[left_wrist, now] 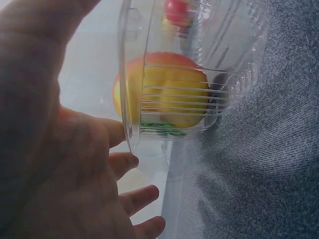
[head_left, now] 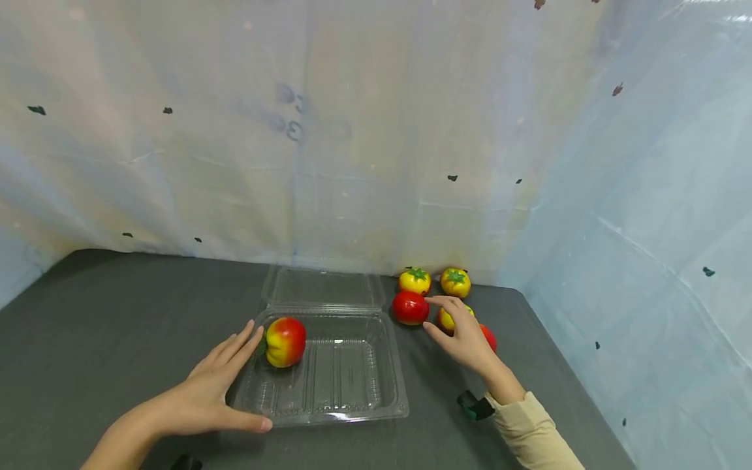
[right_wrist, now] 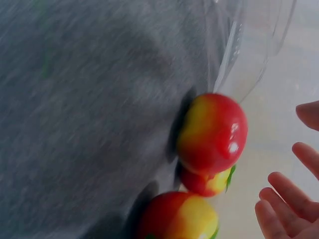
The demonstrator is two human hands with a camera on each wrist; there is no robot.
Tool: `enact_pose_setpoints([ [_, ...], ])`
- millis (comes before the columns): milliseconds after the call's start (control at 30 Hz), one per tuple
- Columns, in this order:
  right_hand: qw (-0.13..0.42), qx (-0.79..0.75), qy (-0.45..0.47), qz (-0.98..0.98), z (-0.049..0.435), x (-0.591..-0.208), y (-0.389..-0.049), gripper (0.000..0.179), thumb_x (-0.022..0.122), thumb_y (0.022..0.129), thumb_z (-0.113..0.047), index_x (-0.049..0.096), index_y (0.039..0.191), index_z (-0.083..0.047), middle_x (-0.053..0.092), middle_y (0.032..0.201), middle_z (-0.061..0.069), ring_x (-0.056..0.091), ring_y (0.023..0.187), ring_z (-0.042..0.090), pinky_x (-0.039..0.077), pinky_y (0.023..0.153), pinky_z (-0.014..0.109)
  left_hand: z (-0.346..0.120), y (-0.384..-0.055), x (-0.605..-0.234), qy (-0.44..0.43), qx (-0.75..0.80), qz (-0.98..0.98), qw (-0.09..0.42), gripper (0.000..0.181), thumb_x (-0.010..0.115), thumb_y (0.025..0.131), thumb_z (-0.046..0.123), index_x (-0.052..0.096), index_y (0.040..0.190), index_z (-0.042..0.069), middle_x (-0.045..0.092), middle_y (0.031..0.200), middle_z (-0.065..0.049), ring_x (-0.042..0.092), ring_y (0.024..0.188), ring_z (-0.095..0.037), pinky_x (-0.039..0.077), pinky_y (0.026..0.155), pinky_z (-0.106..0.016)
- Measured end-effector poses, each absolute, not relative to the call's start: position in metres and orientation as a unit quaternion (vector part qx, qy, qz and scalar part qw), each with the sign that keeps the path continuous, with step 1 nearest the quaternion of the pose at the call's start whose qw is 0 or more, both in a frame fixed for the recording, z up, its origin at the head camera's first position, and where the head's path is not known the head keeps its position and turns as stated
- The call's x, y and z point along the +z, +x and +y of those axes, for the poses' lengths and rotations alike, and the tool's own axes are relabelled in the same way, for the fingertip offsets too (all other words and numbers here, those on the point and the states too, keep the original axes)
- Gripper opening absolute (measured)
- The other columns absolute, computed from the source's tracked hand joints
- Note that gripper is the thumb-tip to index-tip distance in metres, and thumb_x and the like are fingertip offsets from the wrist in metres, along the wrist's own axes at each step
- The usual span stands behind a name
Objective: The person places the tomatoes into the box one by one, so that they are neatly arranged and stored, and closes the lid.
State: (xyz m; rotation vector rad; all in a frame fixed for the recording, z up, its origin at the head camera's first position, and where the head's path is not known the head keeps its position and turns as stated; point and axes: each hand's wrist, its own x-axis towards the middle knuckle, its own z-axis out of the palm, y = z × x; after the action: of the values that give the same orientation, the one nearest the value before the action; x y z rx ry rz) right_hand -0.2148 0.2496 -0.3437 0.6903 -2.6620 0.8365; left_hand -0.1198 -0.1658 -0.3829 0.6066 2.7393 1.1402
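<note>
A clear plastic clamshell box (head_left: 388,365) lies with its lid (head_left: 323,287) folded back. Inside it, at the left, sits a red-and-yellow fruit (head_left: 286,342) with green leaves. My left hand (head_left: 200,391) is spread at the box's left side, fingertips right at the rim and thumb by the front corner. In the left wrist view the same fruit (left_wrist: 169,92) shows through the box wall. My right hand (head_left: 467,336) hovers above the fruits on the right, thumb and fingers parted, nearest a glossy red fruit (head_left: 410,307). The right wrist view shows a gap between the fingers (right_wrist: 286,191) and that fruit (right_wrist: 214,134).
Two yellow fruits with green tops, one (head_left: 414,281) and another (head_left: 455,282), stand at the table's back edge. Another yellow fruit (head_left: 446,320) and a red one (head_left: 487,337) are partly behind my right hand. Plastic sheeting (head_left: 376,143) walls the dark table (head_left: 117,313).
</note>
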Motion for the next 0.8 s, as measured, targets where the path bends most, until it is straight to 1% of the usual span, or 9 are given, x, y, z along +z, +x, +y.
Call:
enact_pose_setpoints([
  [167,0.149,0.274,0.228,-0.922,0.260,-0.349,-0.211,0.044,0.071,0.085,-0.015,0.059,0.127,-0.006,0.055,0.128,0.013,0.052,0.117,0.034,0.042,0.098,0.056,-0.165,-0.118,-0.383,0.201,0.373,0.904,0.056,0.120,0.081,0.069,0.049,0.002,0.156,0.025,-0.003,0.162,-0.014,0.006,0.139,-0.055,0.012,0.089,-0.083],
  [267,0.160,0.265,0.225,-0.924,0.265,-0.352,-0.209,0.044,0.071,0.084,-0.013,0.059,0.126,-0.005,0.055,0.129,0.017,0.049,0.121,0.037,0.035,0.101,0.061,-0.166,-0.119,-0.384,0.206,0.371,0.903,0.060,0.119,0.081,0.070,0.047,0.001,0.156,0.025,-0.003,0.162,-0.015,0.006,0.138,-0.056,0.012,0.088,-0.083],
  [400,0.178,0.251,0.213,-0.927,0.273,-0.355,-0.205,0.043,0.072,0.083,-0.013,0.061,0.123,-0.003,0.055,0.130,0.021,0.043,0.126,0.042,0.026,0.099,0.066,-0.166,-0.119,-0.384,0.205,0.378,0.900,0.071,0.119,0.080,0.070,0.046,0.000,0.156,0.026,-0.005,0.162,-0.014,0.004,0.138,-0.057,0.011,0.088,-0.083],
  [467,0.182,0.244,0.210,-0.929,0.277,-0.357,-0.203,0.040,0.072,0.083,-0.012,0.063,0.121,-0.002,0.055,0.129,0.022,0.042,0.127,0.044,0.025,0.099,0.066,-0.166,-0.119,-0.384,0.204,0.381,0.899,0.074,0.119,0.080,0.070,0.047,0.000,0.156,0.027,-0.005,0.162,-0.014,0.004,0.138,-0.057,0.010,0.088,-0.083],
  [667,0.183,0.229,0.209,-0.933,0.288,-0.363,-0.196,0.035,0.073,0.082,-0.012,0.065,0.115,-0.002,0.057,0.126,0.022,0.043,0.125,0.044,0.027,0.097,0.065,-0.168,-0.118,-0.384,0.201,0.383,0.898,0.077,0.119,0.080,0.070,0.048,0.000,0.156,0.028,-0.007,0.162,-0.012,0.003,0.139,-0.057,0.008,0.088,-0.083],
  [800,0.188,0.226,0.208,-0.933,0.293,-0.367,-0.193,0.035,0.074,0.081,-0.010,0.066,0.114,-0.002,0.058,0.124,0.022,0.042,0.126,0.046,0.025,0.097,0.065,-0.170,-0.118,-0.385,0.203,0.370,0.904,0.071,0.119,0.080,0.071,0.047,0.000,0.156,0.027,-0.006,0.162,-0.013,0.005,0.138,-0.057,0.011,0.087,-0.083],
])
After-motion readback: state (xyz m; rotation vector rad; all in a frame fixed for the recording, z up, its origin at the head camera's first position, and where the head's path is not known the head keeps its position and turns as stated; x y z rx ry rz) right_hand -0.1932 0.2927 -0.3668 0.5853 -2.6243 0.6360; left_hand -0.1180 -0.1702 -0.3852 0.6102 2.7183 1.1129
